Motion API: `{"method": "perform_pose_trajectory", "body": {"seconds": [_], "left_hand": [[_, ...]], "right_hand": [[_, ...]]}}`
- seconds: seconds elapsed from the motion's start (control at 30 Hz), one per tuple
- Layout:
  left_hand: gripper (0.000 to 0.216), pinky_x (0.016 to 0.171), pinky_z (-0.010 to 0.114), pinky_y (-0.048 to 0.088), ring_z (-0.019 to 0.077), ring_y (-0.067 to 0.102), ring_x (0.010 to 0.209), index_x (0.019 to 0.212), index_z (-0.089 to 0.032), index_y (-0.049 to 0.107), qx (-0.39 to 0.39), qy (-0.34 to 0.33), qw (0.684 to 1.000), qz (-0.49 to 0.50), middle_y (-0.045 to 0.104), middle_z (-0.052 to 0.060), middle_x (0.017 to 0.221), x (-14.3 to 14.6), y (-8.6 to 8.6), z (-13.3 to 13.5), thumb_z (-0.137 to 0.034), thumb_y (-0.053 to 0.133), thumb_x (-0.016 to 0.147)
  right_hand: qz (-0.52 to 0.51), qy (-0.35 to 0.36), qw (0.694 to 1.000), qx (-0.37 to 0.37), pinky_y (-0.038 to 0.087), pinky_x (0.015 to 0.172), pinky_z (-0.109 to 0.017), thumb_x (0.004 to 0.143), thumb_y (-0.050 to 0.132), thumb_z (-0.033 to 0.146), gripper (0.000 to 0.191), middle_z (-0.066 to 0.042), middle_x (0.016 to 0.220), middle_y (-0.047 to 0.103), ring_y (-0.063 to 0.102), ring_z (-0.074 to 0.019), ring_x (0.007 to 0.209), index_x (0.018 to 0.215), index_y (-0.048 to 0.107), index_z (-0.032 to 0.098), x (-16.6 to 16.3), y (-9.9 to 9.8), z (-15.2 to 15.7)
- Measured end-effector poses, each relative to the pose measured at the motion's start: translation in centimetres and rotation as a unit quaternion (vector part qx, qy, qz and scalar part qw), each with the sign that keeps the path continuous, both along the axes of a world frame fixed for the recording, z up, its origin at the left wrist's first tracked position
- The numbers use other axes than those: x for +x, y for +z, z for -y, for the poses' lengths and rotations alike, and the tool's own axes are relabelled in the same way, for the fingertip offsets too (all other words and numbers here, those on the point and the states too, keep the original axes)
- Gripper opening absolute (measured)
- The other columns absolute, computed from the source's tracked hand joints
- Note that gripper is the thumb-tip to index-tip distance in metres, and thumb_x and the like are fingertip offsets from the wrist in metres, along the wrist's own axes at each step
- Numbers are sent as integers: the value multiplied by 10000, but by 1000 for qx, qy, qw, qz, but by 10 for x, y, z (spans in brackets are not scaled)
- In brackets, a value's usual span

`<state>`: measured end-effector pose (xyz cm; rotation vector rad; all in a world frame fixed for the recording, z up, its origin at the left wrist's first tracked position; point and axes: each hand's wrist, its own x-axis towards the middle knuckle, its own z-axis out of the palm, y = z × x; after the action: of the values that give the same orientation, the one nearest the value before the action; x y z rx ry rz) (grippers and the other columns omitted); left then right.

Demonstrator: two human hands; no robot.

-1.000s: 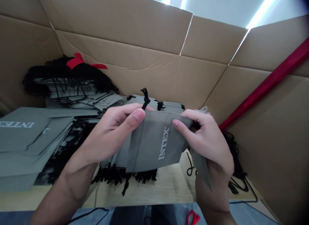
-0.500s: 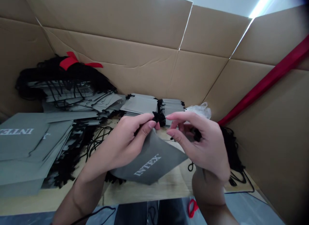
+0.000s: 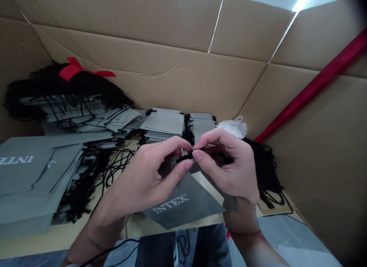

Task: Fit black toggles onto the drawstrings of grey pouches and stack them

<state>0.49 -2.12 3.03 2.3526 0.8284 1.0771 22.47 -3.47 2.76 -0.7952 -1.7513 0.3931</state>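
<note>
1. The black cord (image 3: 185, 157) is held up at mid-frame, pinched between the thumb and forefinger of the right hand (image 3: 231, 163); its end is thereby probably kept within reach of both hands.
2. The thumb and forefinger of the left hand (image 3: 151, 175) are curved about the cord, a gap being visible; whether it is gripped there cannot be told.
3. The grey pouch (image 3: 183, 205) is hung beneath the hands, at lower centre, its lettering facing up.
4. The left pile (image 3: 25, 179) and the upper-centre stacks (image 3: 164, 121) are seemingly set aside to spare working room.
5. Movement is bounded by cardboard (image 3: 143, 64) behind and at right; the table's (image 3: 61, 236) near edge is approached by the pouch's lowest corner.
</note>
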Motion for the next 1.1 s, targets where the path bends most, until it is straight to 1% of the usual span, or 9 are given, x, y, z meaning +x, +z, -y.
{"method": "perform_pose_trajectory", "body": {"seconds": [0.07,0.17,0.3,0.37,0.53,0.7,0.87,0.97,1.1], "left_hand": [[80,767,214,537,85,755,875,1178,-258,726,14,14,999,26,797,-71,986,1,-2,1,-281,697,1108],[87,736,202,538,75,761,844,1190,-263,739,24,12,998,52,824,-65,1001,3,-6,3,-274,683,1125],[127,702,192,533,74,748,797,1221,-279,750,38,9,997,72,836,-54,1008,8,-9,3,-231,667,1137],[113,666,197,522,77,726,752,1200,-264,754,41,10,996,84,829,-45,975,10,-9,2,-234,663,1140],[137,605,204,499,79,685,679,1169,-236,759,40,19,994,101,792,-44,879,10,-7,-2,-238,623,1152],[137,619,194,503,69,680,686,1188,-235,761,39,31,992,113,801,-48,899,11,-10,-9,-248,628,1158],[161,675,212,535,96,751,779,1171,-223,797,44,34,993,100,846,-22,962,14,-13,-19,-211,640,1144],[159,677,214,533,91,715,722,1138,-226,795,35,38,995,86,822,-38,903,12,-13,-23,-220,637,1149],[158,648,194,498,66,670,682,1115,-240,784,13,29,998,59,785,-69,853,8,-9,-25,-239,633,1161]], "right_hand": [[-12,-2,1000,-9,515,515,-203,963,833,193,88,39,800,730,635,-98,614,942,753,224,0,3,1],[-18,7,1000,-18,529,517,-205,957,848,207,92,34,806,733,656,-106,629,951,759,229,1,5,1],[-45,21,999,-11,564,550,-217,963,840,197,217,20,906,746,715,-128,720,1148,743,260,3,2,2],[-56,12,998,-5,569,546,-231,950,845,178,279,8,956,754,722,-141,739,1180,723,280,2,-1,4],[-43,16,999,29,515,491,-251,961,815,122,269,-1,983,774,699,-147,718,1140,723,300,0,-4,6],[3,2,998,65,546,562,-293,933,860,109,224,-8,978,797,684,-146,736,1057,766,270,0,-1,-4],[40,-64,993,87,653,691,-363,948,818,109,227,-32,1005,820,739,-202,821,1092,787,282,-3,-2,-10],[47,-72,993,84,698,803,-419,947,796,94,234,-44,1033,834,774,-234,883,1091,791,279,-5,-3,-12],[55,-65,993,76,698,803,-424,945,799,94,236,-34,1018,840,766,-224,849,1084,788,284,-4,-3,-14]]}}
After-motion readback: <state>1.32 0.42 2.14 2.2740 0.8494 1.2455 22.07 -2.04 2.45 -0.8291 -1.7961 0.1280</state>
